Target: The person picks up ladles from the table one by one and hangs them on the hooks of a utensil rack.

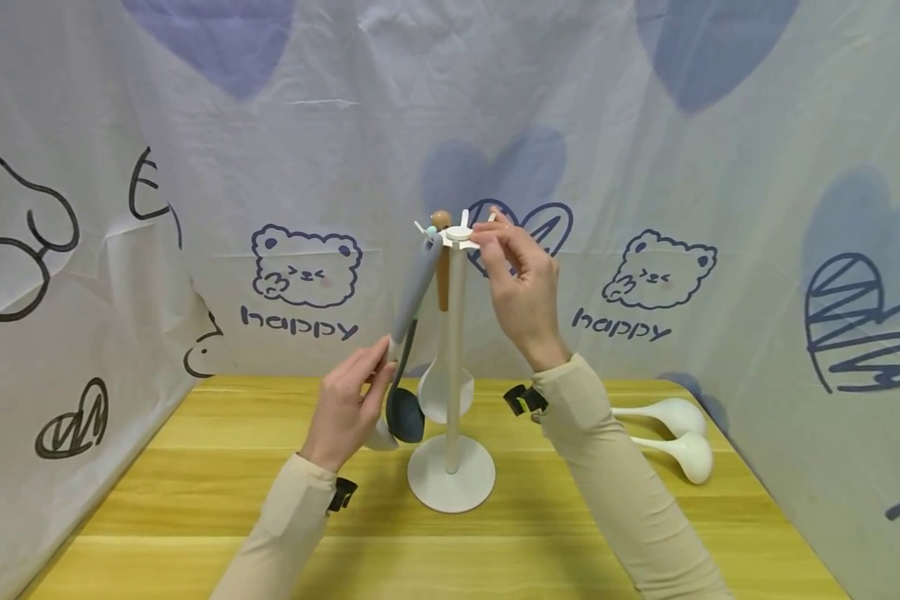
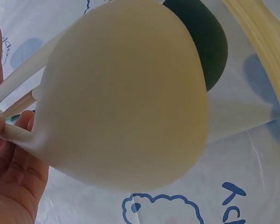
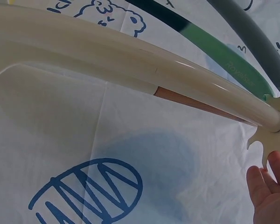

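My left hand pinches the lower handle of a grey-handled ladle, whose white bowl fills much of the left wrist view. The ladle leans, its top end at the hooks of a white utensil rack. With thumb and fingers, my right hand pinches the right side of the rack's hooked top. A dark ladle with a green handle hangs on the rack. Behind the pole hangs a white-headed utensil with a brown handle.
Two white ladles lie at the right of the wooden table, their handles partly behind my right forearm. The rack's round base stands mid-table. A printed cloth encloses the back and sides.
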Tool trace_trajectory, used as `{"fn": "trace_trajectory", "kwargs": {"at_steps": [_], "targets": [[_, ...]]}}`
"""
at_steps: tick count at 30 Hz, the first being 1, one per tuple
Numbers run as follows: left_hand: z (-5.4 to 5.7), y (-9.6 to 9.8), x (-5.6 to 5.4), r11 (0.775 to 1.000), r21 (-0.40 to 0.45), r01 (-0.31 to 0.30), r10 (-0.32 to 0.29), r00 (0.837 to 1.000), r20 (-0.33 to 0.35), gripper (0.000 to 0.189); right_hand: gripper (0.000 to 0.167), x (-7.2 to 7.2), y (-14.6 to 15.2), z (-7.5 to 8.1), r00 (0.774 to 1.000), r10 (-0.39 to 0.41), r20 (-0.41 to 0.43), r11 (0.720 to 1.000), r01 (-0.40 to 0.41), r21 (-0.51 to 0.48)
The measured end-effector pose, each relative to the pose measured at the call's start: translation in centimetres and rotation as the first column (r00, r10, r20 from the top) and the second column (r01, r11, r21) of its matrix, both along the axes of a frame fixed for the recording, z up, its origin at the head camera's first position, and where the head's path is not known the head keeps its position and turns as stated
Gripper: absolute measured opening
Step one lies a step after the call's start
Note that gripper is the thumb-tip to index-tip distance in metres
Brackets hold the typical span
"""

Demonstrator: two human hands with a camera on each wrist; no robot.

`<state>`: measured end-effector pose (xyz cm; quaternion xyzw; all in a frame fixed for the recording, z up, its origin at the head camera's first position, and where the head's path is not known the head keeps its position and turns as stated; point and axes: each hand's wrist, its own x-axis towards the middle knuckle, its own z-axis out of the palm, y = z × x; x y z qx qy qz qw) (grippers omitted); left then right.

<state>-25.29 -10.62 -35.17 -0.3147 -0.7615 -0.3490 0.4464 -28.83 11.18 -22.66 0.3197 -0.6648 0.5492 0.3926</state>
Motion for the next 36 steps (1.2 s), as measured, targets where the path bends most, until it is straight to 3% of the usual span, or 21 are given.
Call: {"fn": "trace_trajectory", "kwargs": {"at_steps": [14,21,32,36], "targets": [[-1.2,-0.1,0.0,0.998,0.058,-0.004,-0.001,0.997,0.084,0.028,0.024,-0.1,0.0,-0.2,0.999,-0.006,-0.037,1.000,0.006,0.008],[-1.4,-0.6,0.0,0.997,0.078,-0.024,0.018,0.996,0.082,0.027,0.024,-0.1,0.0,-0.6,0.998,-0.022,-0.051,1.000,0.022,0.006],[-1.4,-1.4,-0.2,0.994,0.102,-0.050,0.041,0.996,0.085,0.023,0.029,0.1,0.6,-1.6,0.999,0.027,-0.033,0.989,-0.032,-0.142],[-1.6,-1.5,-0.2,0.993,0.106,-0.055,0.045,0.994,0.095,0.022,0.032,0.2,1.0,-2.2,0.999,0.043,-0.025,0.988,-0.046,-0.150]]}}
